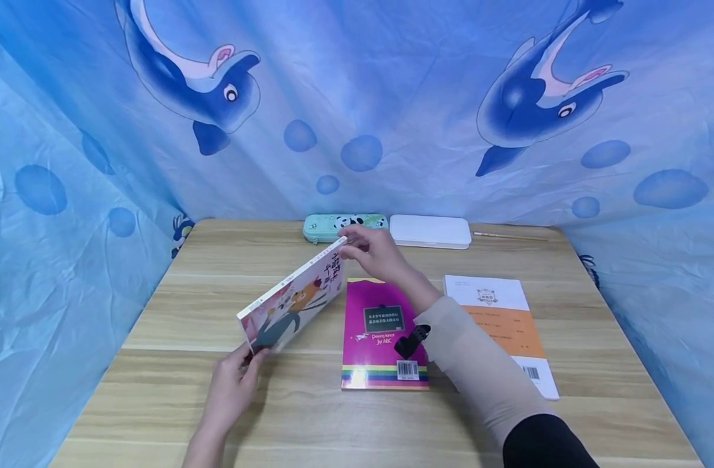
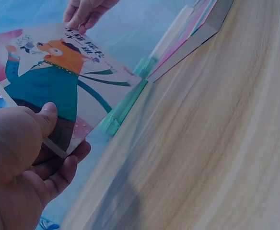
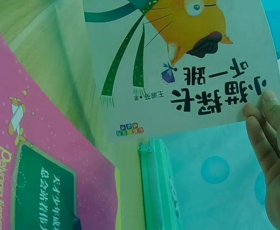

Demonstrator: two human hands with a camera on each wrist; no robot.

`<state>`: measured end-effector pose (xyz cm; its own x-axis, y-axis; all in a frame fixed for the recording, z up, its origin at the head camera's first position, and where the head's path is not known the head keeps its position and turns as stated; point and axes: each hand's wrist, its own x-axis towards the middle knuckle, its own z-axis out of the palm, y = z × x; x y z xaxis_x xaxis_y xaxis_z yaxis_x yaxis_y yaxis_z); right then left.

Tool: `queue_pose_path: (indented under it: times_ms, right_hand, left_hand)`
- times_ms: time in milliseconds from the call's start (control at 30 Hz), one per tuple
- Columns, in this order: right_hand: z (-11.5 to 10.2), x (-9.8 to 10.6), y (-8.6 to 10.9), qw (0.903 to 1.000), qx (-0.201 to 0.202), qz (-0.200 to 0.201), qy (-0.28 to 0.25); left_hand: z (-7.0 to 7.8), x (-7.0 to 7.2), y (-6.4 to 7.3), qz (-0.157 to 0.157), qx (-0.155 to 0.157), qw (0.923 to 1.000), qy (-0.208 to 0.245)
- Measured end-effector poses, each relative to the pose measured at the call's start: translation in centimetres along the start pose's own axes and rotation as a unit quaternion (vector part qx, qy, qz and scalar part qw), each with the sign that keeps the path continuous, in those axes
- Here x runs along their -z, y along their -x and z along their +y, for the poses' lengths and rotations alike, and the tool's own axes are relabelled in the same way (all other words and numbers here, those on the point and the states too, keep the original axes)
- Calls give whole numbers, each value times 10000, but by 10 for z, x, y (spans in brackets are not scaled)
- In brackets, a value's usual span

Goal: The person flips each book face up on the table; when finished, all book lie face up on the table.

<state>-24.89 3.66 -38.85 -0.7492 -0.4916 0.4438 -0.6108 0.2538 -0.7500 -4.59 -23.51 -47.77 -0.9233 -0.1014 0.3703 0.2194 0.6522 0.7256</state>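
So the left hand (image 1: 233, 383) had its fingers pinching the near corner of a cat book (image 1: 298, 302), while the right hand's (image 1: 379, 252) fingers pinched the far corner. The book was tilted up over the bench (image 1: 158, 364), on the left-edge side of a pink book (image 1: 374, 354). An orange-and-white book (image 1: 500, 325) lay nearer the right edge. Green case (image 1: 318, 227), white box (image 1: 430, 232), thin stick (image 1: 509, 235) lined the back edge.

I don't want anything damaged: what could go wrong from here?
The tilted picture book could slip, since the left hand and right hand hold it only near its ends. If dropped, it might strike the pink book beside it. A wider swing might knock the green case behind.
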Motion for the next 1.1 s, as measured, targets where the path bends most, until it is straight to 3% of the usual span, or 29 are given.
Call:
queue_pose_path:
  times_ms: [300, 600, 800, 933, 1100]
  right_hand:
    - [4, -4, 3, 9993, -191, 336, 9]
    - [13, -15, 5, 9979, -521, 234, -298]
    - [23, -30, 6, 9942, -941, 230, -463]
    - [28, -41, 4, 9928, -1099, 285, -393]
    - [34, -57, 3, 9869, -1570, 263, -250]
  left_hand:
    - [-2, -1, 1, -275, 202, 9990, 274]
    - [-5, 2, 5, -604, 662, 9924, 846]
    - [-7, 4, 5, -736, 1105, 9831, 1258]
    - [-10, 5, 4, -765, 1444, 9777, 1319]
    - [-12, 7, 1, -767, 2105, 9678, 1147]
